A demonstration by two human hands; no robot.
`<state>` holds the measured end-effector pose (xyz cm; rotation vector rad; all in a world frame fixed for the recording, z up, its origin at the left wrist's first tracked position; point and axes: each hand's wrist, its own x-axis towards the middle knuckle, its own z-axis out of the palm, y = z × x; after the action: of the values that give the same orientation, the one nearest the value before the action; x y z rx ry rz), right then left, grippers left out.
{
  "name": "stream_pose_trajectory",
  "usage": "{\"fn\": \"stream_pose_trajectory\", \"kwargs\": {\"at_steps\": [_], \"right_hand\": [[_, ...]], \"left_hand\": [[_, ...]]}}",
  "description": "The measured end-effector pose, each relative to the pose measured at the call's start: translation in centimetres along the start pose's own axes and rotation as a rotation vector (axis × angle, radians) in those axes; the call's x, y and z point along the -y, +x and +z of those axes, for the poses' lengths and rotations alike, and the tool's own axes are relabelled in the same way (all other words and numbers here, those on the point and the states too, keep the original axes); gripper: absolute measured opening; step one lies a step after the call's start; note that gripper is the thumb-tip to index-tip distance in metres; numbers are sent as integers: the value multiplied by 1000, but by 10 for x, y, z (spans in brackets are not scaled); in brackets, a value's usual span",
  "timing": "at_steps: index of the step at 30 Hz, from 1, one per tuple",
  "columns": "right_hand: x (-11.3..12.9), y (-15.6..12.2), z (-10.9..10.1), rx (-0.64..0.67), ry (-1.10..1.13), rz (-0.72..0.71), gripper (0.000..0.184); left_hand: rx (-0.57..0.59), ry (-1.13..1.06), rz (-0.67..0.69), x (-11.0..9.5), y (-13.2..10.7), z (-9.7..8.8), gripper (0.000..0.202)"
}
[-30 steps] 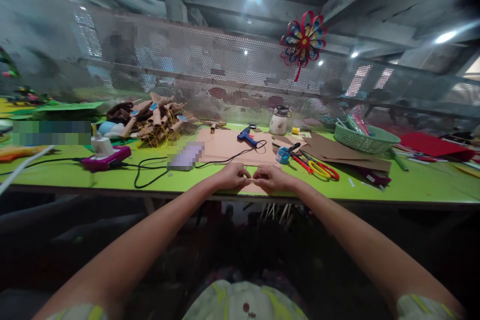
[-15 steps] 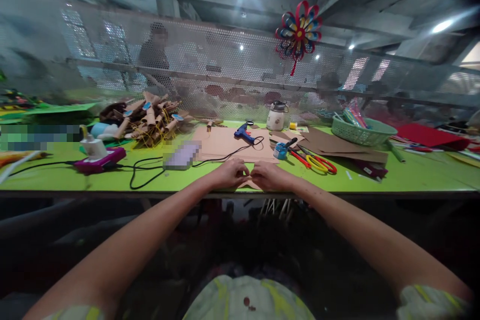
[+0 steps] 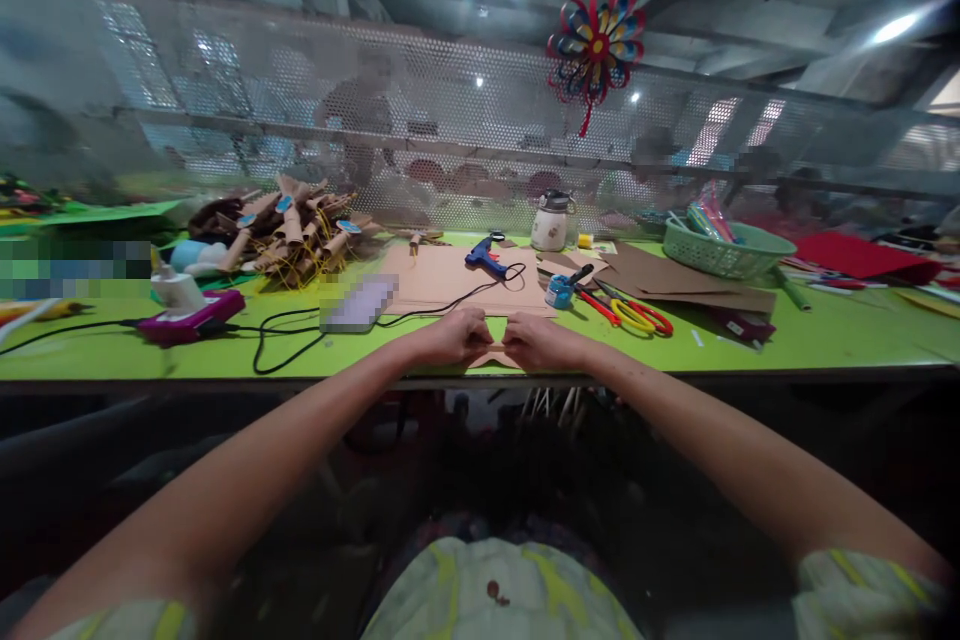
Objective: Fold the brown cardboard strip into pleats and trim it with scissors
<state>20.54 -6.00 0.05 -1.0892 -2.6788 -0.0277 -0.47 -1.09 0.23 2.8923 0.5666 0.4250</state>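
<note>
Both hands are at the front edge of the green table (image 3: 420, 358), gripping one small piece of brown paper (image 3: 494, 357). My left hand (image 3: 459, 336) is closed on the paper's left side, and my right hand (image 3: 541, 340) is closed on its right side. Between the two fists a short stretch of the paper shows, bent up in the middle. My fingers hide the rest of it. Just beyond my hands lie flat sheets of brown paper (image 3: 431, 285), with a blue glue gun (image 3: 486, 258) resting on them.
On the right are a blue jar (image 3: 559, 292), scissors (image 3: 634, 315), a green basket (image 3: 720, 255) and a lidded cup (image 3: 551, 225). To the left are a purple power strip (image 3: 193, 318), a black cable (image 3: 259, 350) and a pile of brown paper rolls (image 3: 300, 230). A mesh screen (image 3: 450, 120) stands behind.
My hands have moved slightly apart, and the fingers are curled tighter on the paper. A wider stretch of it shows between them. A person behind the mesh has moved right.
</note>
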Motion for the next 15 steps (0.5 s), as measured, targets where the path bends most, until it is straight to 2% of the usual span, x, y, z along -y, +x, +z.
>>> {"fn": "stream_pose_trajectory", "kwargs": {"at_steps": [5,9,15], "right_hand": [[-4,-7,5,-20,43,-6,11],[-7,-14,9,-39,47,12,14],[-11,-16,6,-7,61,-24,14]], "left_hand": [[92,-67,-29,2,-2,-5,21],[107,-80,-71,-2,-5,-8,24],[139,-48,-40,-4,-9,-13,31]]}}
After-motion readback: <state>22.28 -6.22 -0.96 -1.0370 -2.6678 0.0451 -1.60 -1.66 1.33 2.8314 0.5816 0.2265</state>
